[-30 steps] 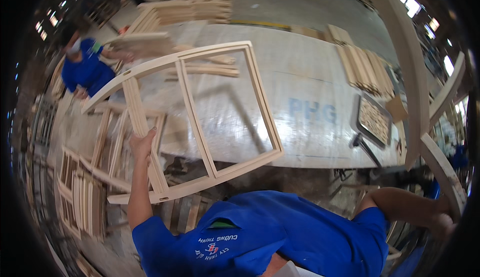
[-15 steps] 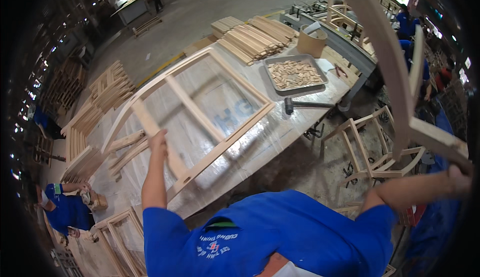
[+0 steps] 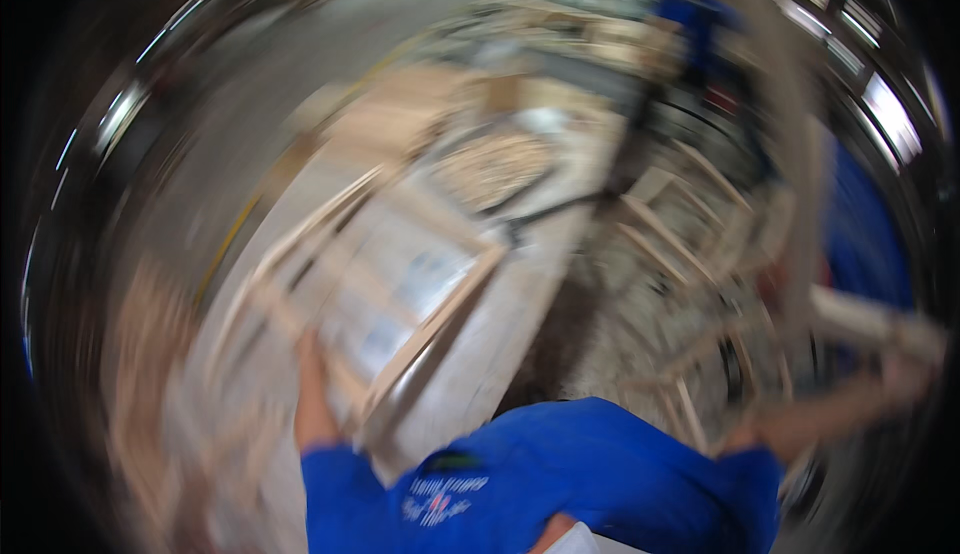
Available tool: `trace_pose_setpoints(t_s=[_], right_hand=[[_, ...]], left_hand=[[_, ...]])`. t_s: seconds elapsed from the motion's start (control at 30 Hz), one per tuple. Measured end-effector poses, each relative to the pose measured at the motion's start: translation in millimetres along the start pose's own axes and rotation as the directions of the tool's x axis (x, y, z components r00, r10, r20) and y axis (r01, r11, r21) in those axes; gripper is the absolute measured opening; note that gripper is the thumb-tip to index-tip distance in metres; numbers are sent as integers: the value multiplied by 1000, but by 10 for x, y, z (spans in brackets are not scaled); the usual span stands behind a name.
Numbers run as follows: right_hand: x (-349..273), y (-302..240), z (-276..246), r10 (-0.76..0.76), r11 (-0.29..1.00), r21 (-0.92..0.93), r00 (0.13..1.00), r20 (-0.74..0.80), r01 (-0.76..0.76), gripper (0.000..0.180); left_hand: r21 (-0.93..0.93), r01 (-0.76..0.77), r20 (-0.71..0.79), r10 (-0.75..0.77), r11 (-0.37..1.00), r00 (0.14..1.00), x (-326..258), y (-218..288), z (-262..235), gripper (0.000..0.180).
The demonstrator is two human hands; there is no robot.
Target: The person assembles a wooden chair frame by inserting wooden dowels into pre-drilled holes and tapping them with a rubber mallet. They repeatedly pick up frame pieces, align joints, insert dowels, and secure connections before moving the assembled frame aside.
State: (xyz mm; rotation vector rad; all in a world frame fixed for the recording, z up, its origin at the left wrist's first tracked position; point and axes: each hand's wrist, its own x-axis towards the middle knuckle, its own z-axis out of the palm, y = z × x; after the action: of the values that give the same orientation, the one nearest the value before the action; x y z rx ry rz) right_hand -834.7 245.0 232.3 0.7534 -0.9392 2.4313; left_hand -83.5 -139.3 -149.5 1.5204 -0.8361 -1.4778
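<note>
Motion smears the head view. On the left, a wooden frame with crossbars is tilted over the work table. My left hand is closed round one of its crossbars; blur softens the fingers. Far out on the right, my arm is stretched sideways. My right hand grips the short end of another wooden chair part, whose long curved leg rises toward the top of the view. The fingers of that hand are smeared, though the part stays with it.
A tray of small wooden dowels lies on the table, with a dark mallet nearer me. Stacked wooden slats sit beyond. Chair frames stand on the floor to the right. Blue-clad people are blurred behind.
The whole view has swung to the right, so the table and tray now appear further left. Both hands keep their wooden parts. The left frame appears lower and nearer the table.
</note>
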Motion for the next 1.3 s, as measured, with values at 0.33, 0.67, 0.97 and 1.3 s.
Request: trace_pose_setpoints(t_s=[0.33, 0.67, 0.97, 1.3], right_hand=[[-1248, 120, 688, 103, 993, -46, 994, -38, -105, 63], [-1610, 177, 1547, 388, 810, 235, 791, 473, -537, 36], [-1961, -33, 2544, 413, 596, 245, 554, 723, -764, 42], [-2531, -752, 3660, 451, 411, -182, 26, 892, -893, 38]], left_hand=[[225, -406, 137, 384, 886, 913, -336, -119, 633, 70], [519, -806, 346, 793, 284, 502, -1228, 733, 1002, 79], [607, -684, 415, 895, -405, -163, -1650, 1124, 1579, 70], [476, -743, 297, 881, -470, -367, -1951, 1354, 1578, 40]])
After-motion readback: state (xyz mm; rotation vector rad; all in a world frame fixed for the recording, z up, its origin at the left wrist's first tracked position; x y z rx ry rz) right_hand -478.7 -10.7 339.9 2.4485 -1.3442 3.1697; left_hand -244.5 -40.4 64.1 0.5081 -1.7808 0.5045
